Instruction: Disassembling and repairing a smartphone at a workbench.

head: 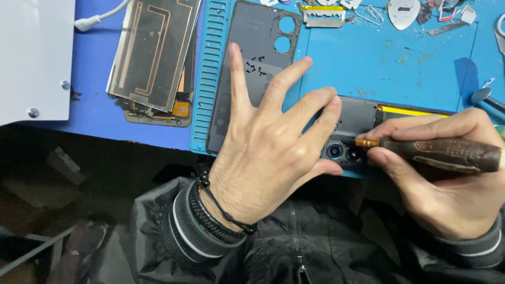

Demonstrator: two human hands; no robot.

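At the far left we see a white metal box [31, 58] with two screws, and beside it a stack of detached phone screen panels [152, 58] lying on the blue surface [94, 115]. Next comes a dark phone back cover [252, 63] resting on the blue repair mat [389, 68], with a scatter of tiny black screws [256, 66] on it. Our left hand [268, 152] is spread wide, released rather than gripping; its fingertips press on the opened phone [352, 131] at the mat's near edge, with the thumb by the camera lenses. Our right hand [436, 173] is clenched around a brown-handled screwdriver [436, 152], whose tip meets the phone just beside the cameras. Along the mat's far edge lie a razor blade [323, 17] and a white pick [404, 13].
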